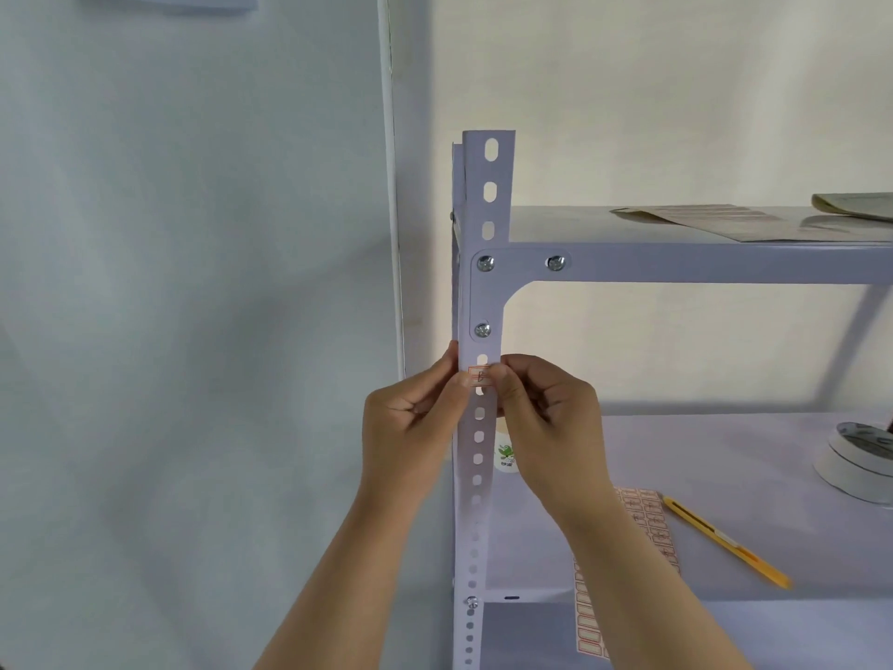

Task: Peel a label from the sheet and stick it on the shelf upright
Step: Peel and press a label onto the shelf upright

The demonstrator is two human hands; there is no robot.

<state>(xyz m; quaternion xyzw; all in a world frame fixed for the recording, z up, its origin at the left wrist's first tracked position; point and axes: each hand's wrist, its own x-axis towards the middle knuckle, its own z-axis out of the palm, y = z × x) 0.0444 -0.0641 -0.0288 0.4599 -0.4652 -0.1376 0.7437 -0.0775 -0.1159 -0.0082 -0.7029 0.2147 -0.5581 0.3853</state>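
Observation:
A small white label (480,377) with a red border and a handwritten mark lies across the front of the white perforated shelf upright (487,292), just below the corner bracket's lowest bolt. My left hand (410,427) pinches the label's left edge against the upright. My right hand (541,418) presses the label's right edge with thumb and fingertips. The label sheet (647,519), with rows of red-bordered labels, lies on the lower shelf behind my right forearm and is partly hidden by it.
A yellow utility knife (725,544) lies on the lower shelf (725,452) right of the sheet. Rolls of white tape (860,456) stand at the far right. Papers (734,222) rest on the upper shelf. A pale wall fills the left.

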